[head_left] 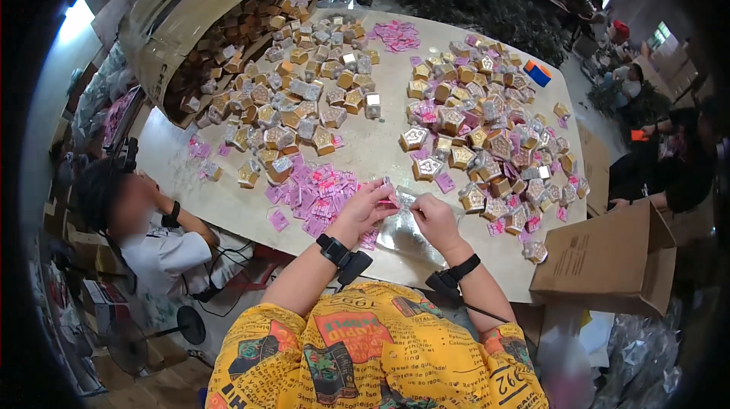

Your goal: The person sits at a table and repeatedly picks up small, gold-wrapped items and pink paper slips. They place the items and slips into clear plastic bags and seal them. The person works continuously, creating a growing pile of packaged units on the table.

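carton (205,6) behind-L, boxes (487,128) R on table (380,147)

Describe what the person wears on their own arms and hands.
Both forearms are bare, with no gloves on the left hand or right hand. Each wrist carries a black band with a small black device and a thin cable. Short sleeves of a yellow printed shirt.
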`<action>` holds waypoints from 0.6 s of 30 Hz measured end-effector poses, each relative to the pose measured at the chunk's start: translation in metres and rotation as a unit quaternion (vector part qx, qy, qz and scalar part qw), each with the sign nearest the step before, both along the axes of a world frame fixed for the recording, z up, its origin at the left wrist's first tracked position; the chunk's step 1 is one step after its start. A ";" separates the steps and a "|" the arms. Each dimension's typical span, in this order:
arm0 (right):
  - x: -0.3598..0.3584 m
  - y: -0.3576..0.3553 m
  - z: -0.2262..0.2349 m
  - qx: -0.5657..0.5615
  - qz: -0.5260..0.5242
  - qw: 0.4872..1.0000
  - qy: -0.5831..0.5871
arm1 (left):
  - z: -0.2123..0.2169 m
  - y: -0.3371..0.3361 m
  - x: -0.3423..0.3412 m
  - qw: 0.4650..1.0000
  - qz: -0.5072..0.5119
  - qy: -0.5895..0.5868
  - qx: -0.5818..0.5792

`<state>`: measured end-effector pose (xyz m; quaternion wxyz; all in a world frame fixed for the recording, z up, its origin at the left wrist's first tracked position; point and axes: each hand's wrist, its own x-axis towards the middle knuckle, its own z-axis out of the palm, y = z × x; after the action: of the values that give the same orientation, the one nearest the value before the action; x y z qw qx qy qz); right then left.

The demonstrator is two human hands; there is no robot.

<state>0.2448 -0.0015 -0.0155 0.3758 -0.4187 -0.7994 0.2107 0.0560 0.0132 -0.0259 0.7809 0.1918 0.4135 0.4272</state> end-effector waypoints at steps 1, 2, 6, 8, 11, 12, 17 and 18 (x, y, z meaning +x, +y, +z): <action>0.001 0.002 0.006 0.029 0.000 0.999 -0.020 | -0.001 0.001 0.000 1.000 -0.004 0.006 0.000; 0.001 0.005 0.011 0.057 0.002 0.998 -0.039 | 0.002 0.000 0.000 1.000 -0.006 0.011 0.000; 0.003 0.012 0.028 0.120 0.036 0.988 -0.093 | 0.012 0.000 0.005 0.933 -0.019 0.305 0.188; 0.007 0.016 0.031 0.137 0.062 0.983 -0.102 | 0.010 0.011 0.003 0.822 -0.041 0.411 0.392; 0.012 0.017 0.039 0.131 0.066 0.981 -0.123 | 0.020 0.016 0.010 0.797 -0.029 0.426 0.427; 0.014 0.019 0.038 0.135 0.061 0.981 -0.123 | 0.023 0.018 0.011 0.782 -0.044 0.443 0.436; 0.017 0.023 0.034 0.117 0.045 0.987 -0.096 | 0.031 0.019 0.018 0.808 -0.035 0.425 0.406; 0.018 0.024 0.032 0.113 0.044 0.988 -0.097 | 0.032 0.019 0.019 0.817 -0.043 0.422 0.391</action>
<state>0.2625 0.0226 0.0170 0.3312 -0.3563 -0.8686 0.0939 0.0746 0.0320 0.0060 0.4074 0.6596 0.4920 0.3962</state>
